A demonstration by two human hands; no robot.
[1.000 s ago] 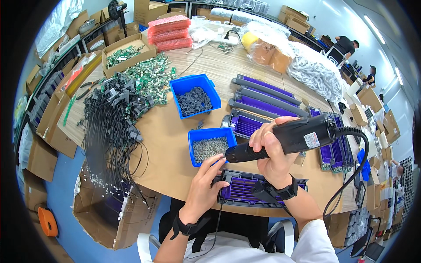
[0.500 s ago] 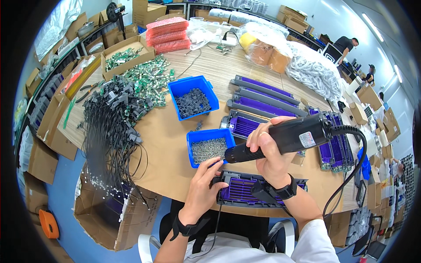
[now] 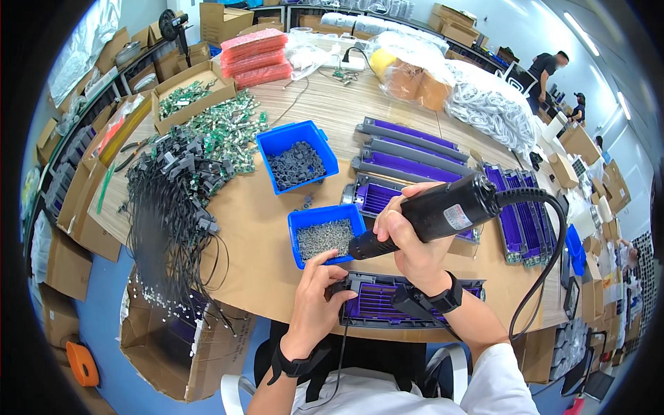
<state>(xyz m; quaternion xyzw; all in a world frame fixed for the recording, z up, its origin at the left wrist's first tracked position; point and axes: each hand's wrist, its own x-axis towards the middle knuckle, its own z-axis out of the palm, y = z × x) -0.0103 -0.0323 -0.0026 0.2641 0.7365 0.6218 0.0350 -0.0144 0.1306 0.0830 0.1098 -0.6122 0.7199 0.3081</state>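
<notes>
In my right hand (image 3: pixel 415 238) is a black electric screwdriver (image 3: pixel 453 207), its cable looping down on the right. The driver's nose points down-left, over the near right corner of a blue bin (image 3: pixel 293 242) of small screws (image 3: pixel 324 239). Its very tip is hard to make out. My left hand (image 3: pixel 315 297) is closed around the left end of a purple and grey slotted housing (image 3: pixel 377 301) at the table's near edge. A thin black cable (image 3: pixel 344 346) hangs from that end. My right wrist hides part of the housing.
Behind stands another blue bin (image 3: pixel 265 149) of dark rubber-like rings. Left lie black cables (image 3: pixel 162 207) with connectors and green circuit boards (image 3: pixel 228 131). More purple and grey housings (image 3: pixel 415 149) lie at the right back. An open carton (image 3: pixel 221 360) stands below the table's left edge.
The screwdriver's rear has swung a little left and down in my right hand. My left hand stays at the housing's end, its fingers slightly more curled. The whole view has shifted slightly.
</notes>
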